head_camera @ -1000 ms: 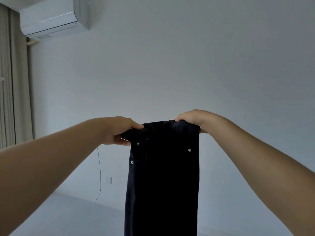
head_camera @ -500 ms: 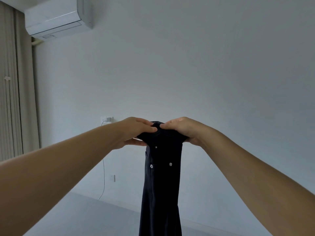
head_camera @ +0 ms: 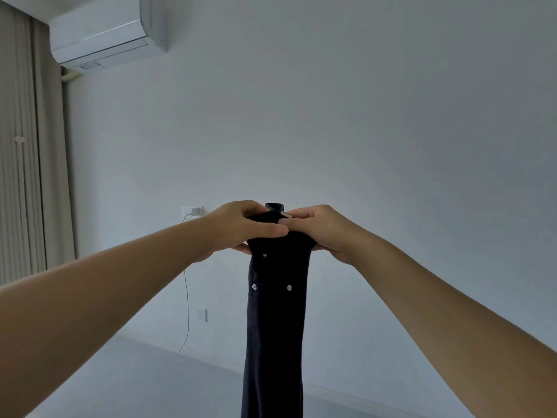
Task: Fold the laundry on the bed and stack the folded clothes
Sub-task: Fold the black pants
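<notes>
A pair of dark jeans [head_camera: 275, 321] hangs straight down in front of me, folded lengthwise so the legs lie together, with small metal rivets showing near the top. My left hand [head_camera: 241, 227] grips the waistband from the left. My right hand [head_camera: 319, 229] grips it from the right. The two hands touch at the middle of the waistband, where a belt loop and a small tag stick up. The bed and the other laundry are out of view.
A plain white wall fills the view. An air conditioner [head_camera: 108, 31] hangs at the upper left beside a beige curtain [head_camera: 27, 152]. A charger in a wall socket [head_camera: 194, 211] trails a thin cable down to the grey floor [head_camera: 120, 384].
My hands have come together, bringing the two sides of the waistband against each other, so the jeans now hang narrower. The view has shifted slightly to the left.
</notes>
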